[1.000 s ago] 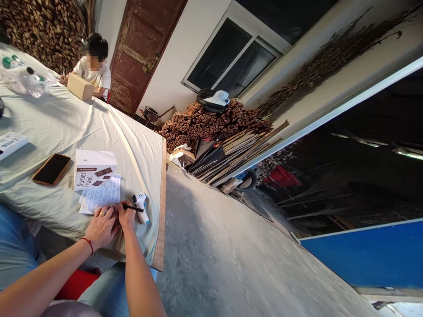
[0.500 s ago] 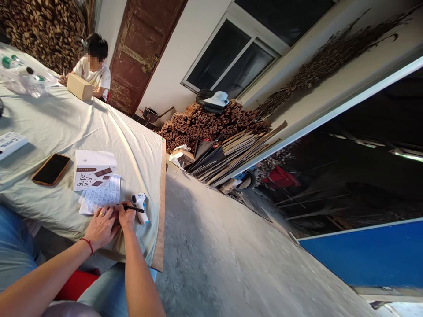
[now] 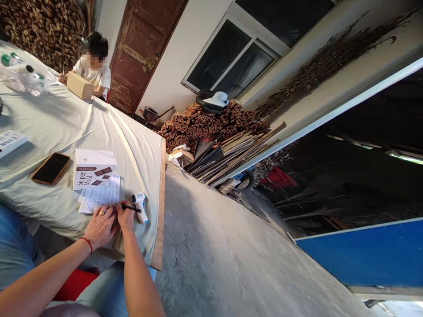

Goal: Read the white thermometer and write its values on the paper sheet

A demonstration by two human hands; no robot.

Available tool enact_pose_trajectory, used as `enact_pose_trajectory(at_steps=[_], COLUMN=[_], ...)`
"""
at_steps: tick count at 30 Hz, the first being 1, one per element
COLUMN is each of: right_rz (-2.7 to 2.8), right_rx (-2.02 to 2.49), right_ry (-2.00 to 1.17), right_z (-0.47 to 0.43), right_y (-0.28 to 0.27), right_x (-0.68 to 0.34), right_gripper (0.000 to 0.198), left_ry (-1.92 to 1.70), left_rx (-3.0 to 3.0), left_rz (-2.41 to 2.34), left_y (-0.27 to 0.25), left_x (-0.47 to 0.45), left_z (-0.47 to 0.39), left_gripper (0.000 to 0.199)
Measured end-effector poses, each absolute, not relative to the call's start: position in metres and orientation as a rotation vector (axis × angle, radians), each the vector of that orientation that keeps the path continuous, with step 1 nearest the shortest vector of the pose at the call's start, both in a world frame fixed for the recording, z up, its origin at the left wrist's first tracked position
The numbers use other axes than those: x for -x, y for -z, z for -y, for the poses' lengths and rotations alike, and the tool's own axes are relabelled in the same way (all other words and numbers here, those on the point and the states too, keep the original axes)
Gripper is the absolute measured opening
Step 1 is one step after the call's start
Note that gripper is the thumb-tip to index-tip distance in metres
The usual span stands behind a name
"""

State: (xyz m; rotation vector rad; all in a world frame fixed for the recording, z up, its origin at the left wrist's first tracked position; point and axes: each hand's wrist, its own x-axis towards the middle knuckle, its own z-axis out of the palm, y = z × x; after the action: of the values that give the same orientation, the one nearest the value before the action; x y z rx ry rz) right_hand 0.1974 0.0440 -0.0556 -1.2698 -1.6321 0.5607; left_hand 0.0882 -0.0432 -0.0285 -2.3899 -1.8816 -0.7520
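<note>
In my right hand [image 3: 125,219] is a black pen [image 3: 132,208], its barrel pointing to the right and its tip near the lower right of the written paper [image 3: 105,193]. My left hand [image 3: 102,226] lies spread on the lower edge of that paper, with a ring on one finger and a red cord at the wrist. A white carton with brown print [image 3: 94,169] stands on the paper's upper part. Just right of my right hand lies a white and blue infrared thermometer [image 3: 140,207]. Left of the carton is a phone in an orange case [image 3: 50,168].
The table [image 3: 109,127] has a pale cloth and a wooden right edge. Across it sits a person [image 3: 95,66] behind a tan box [image 3: 79,86]. A clear bag with bottles [image 3: 28,79] and a white box [image 3: 11,143] lie at left. Stacked firewood [image 3: 188,123] lines the wall.
The pen and my right hand have shifted slightly to the left along the paper's lower edge. My left hand stays in place. The camera view has moved very little.
</note>
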Motion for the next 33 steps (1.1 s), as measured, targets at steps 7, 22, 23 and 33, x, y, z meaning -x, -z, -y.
enact_pose_trajectory(at_steps=[7,22,23,33], right_rz=[1.649,1.637,1.639,1.567], right_rx=[1.288,1.265,1.266,1.288], right_ry=[-0.548,-0.517,-0.512,-0.511], right_z=[-0.0441,-0.0483,-0.0482,-0.0531], right_y=[0.0555,0.0542,0.0539,0.0568], right_x=[-0.1978,-0.1975,-0.1968,-0.1958], right_gripper=[0.011,0.011,0.011,0.010], left_ry=[0.769,0.769,0.774,0.772], left_rx=[2.393,2.387,2.384,2.378], left_rz=[1.891,1.885,1.884,1.885], left_y=[0.0290,0.0314,0.0315,0.0351], left_x=[-0.0885,-0.0874,-0.0874,-0.0883], left_z=[0.0432,0.0415,0.0412,0.0369], left_gripper=[0.038,0.041,0.041,0.038])
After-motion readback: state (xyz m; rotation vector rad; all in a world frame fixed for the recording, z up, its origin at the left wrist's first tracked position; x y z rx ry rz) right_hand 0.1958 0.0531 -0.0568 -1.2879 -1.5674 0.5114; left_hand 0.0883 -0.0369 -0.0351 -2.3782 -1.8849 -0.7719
